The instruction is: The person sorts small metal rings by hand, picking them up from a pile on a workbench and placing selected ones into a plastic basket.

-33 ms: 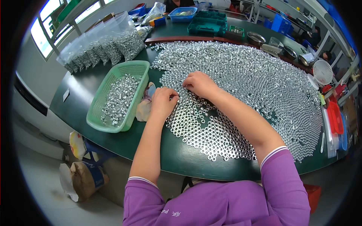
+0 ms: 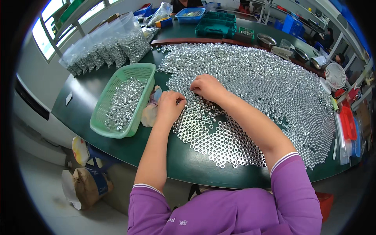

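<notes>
A wide spread of small silvery metal rings point(image 2: 250, 78), like short sleeves or nuts, covers much of the green table. Many near me stand on end with their holes up; farther back they lie jumbled. At the left edge of the spread, my left hand point(image 2: 169, 105) is closed, thumb and fingertips together over the rings. My right hand point(image 2: 207, 87), a little farther off and to the right, rests among them with its fingers curled down. Whatever either hand pinches is too small or hidden. A green plastic basket point(image 2: 96, 113) holding more metal pieces stands left of my left hand.
A crumpled cloth point(image 2: 149, 114) lies between basket and left hand. Bulging clear bags point(image 2: 131, 41) of metal parts line the far left. A dark red wooden strip point(image 2: 188, 40) borders the spread's far side. Metal bowls point(image 2: 266, 39) and red trays point(image 2: 347, 121) sit to the right.
</notes>
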The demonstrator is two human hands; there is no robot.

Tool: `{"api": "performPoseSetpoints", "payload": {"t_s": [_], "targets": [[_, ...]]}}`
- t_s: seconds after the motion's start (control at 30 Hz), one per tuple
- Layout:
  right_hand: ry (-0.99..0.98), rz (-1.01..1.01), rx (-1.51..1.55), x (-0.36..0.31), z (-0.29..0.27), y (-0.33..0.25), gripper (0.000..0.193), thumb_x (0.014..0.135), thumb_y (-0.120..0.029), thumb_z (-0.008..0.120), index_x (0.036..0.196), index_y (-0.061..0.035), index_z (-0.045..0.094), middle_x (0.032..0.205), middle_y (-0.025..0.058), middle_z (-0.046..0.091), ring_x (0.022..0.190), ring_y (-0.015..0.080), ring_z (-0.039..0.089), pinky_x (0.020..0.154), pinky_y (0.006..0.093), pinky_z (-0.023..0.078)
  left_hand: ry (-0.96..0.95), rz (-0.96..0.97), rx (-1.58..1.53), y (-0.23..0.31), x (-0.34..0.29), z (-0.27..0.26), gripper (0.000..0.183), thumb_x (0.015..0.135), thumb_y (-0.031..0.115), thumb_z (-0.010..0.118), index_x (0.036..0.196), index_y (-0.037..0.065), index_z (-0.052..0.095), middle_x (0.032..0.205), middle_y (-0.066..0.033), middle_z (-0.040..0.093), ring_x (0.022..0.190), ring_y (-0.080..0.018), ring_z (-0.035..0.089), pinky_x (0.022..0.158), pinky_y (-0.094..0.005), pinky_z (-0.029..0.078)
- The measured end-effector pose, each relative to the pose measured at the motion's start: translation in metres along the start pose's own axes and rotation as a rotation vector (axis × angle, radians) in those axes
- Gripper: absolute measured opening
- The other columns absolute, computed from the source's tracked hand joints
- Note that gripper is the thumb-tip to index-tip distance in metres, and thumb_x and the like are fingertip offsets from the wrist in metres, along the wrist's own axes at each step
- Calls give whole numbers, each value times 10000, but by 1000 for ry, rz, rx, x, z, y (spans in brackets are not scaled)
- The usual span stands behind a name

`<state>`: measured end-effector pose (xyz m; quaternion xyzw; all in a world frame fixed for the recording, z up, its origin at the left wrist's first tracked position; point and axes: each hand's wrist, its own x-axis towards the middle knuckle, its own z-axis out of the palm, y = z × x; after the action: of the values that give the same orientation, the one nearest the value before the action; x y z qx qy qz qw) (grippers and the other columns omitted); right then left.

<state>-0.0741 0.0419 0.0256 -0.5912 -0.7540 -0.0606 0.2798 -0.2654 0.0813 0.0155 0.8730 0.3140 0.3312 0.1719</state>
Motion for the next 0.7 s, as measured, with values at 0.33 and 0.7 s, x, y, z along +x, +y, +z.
{"api": "performPoseSetpoints", "payload": {"t_s": [0.33,0.7], "targets": [[-133,-349,-227,9,-14,-10,43,734,-211,625,735,-169,615,809,-18,561,883,177,533,766,349,391,10,-32,1,2,-2,1,82,687,127,686,693,81,619,748,-69,567,810,-275,516,735,-391,419],[-29,295,-57,17,-6,3,92,731,-202,614,757,-138,674,848,49,610,884,268,562,784,406,465,-13,-10,-2,5,-2,-1,55,689,84,659,738,80,634,768,-63,592,838,-276,523,761,-388,425]]}}
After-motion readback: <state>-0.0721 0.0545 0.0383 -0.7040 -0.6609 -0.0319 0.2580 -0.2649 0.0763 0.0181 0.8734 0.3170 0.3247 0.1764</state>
